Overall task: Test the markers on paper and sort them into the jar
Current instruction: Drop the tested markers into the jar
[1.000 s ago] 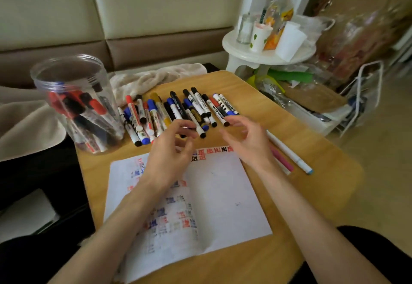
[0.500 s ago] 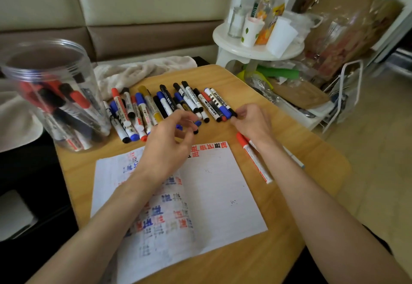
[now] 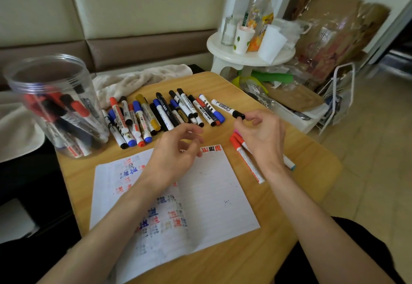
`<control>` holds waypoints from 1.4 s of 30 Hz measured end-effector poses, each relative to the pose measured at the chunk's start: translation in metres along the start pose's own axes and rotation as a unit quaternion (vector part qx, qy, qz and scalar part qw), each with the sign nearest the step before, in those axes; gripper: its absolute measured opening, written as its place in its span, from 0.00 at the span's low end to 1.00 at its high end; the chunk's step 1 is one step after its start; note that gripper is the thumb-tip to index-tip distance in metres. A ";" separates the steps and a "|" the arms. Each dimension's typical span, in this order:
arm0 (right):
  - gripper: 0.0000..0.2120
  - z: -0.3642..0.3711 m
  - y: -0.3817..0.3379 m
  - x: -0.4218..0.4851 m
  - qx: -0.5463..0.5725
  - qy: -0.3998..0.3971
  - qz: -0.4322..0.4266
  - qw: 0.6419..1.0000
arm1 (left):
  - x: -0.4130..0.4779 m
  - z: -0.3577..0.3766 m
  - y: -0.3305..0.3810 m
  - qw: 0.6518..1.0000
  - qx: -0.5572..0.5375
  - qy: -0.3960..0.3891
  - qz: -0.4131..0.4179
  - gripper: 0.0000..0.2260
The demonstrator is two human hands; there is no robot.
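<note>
White-barrelled, black-capped marker [image 3: 226,108]: we pinched its cap in our right hand [image 3: 263,134], just right of the row of loose markers [image 3: 161,114]. Our left hand [image 3: 174,152] hovered empty, fingers loosely curled, over the scribbled white paper [image 3: 211,194]. The clear plastic jar [image 3: 17,83] stood well to the left.
</note>
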State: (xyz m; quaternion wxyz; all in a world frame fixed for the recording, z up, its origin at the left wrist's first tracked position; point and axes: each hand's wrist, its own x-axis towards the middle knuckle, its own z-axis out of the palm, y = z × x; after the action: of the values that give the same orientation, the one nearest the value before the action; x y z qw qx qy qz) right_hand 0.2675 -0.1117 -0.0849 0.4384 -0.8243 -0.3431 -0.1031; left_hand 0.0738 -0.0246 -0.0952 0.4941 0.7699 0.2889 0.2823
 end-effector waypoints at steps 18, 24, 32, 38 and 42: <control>0.07 -0.005 -0.018 -0.070 0.309 -0.224 0.102 0.919 | -0.010 0.005 -0.007 0.985 0.139 -0.018 0.096 0.11; 0.18 -0.010 -0.025 -0.069 0.323 -0.267 0.145 0.896 | -0.017 -0.002 -0.002 0.978 0.173 -0.062 0.101 0.13; 0.19 -0.029 -0.006 -0.029 0.320 -0.187 0.174 0.912 | -0.032 -0.041 -0.005 0.983 0.163 -0.086 0.025 0.09; 0.11 0.006 -0.015 -0.056 0.288 -0.253 0.166 0.909 | -0.046 -0.031 -0.020 0.938 0.309 -0.105 0.120 0.12; 0.11 0.020 -0.013 -0.057 0.274 -0.236 0.152 0.920 | -0.047 -0.029 -0.026 0.929 0.324 -0.107 0.144 0.11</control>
State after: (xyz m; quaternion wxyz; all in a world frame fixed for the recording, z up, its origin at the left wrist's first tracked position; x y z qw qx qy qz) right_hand 0.2139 -0.1180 -0.1150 0.5636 -0.7146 -0.3224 0.2604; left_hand 0.0168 -0.0325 -0.1159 0.1997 0.9470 0.1961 0.1575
